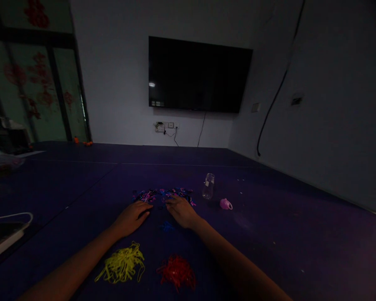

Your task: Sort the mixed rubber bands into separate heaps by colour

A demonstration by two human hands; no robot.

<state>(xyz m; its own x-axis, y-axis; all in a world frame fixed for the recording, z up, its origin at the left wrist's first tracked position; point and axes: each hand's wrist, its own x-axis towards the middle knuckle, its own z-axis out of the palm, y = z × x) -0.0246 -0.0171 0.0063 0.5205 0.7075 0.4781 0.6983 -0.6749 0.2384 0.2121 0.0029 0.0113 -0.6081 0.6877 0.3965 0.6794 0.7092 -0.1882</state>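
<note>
Your left hand [133, 218] and right hand [182, 212] spread loosely at mixed elastic bands [146, 195]; any pinch, can't tell; fingers light, sparing the blue bunch [166, 226] between your wrists.

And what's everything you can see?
Yellow pile: 1, yellow, front
Red pile: 1, red, front
Cluster: 1, blue, between wrists
Loops: many, pink-blue, at fingertips
Bottle: 1, clear, beside cap
Cap: 1, pink, right
Surface: 1, purple, underneath
TV: 1, black, wall
Sockets: several, pale, below TV
Cables: several, dark, walls
Door: 1, greenish, left
Decorations: several, red, door
Bits: 2, orange, by door
Clutter: unclear, dim, left
Left hand: 1, bare, centre
Right hand: 1, bare, centre
</note>
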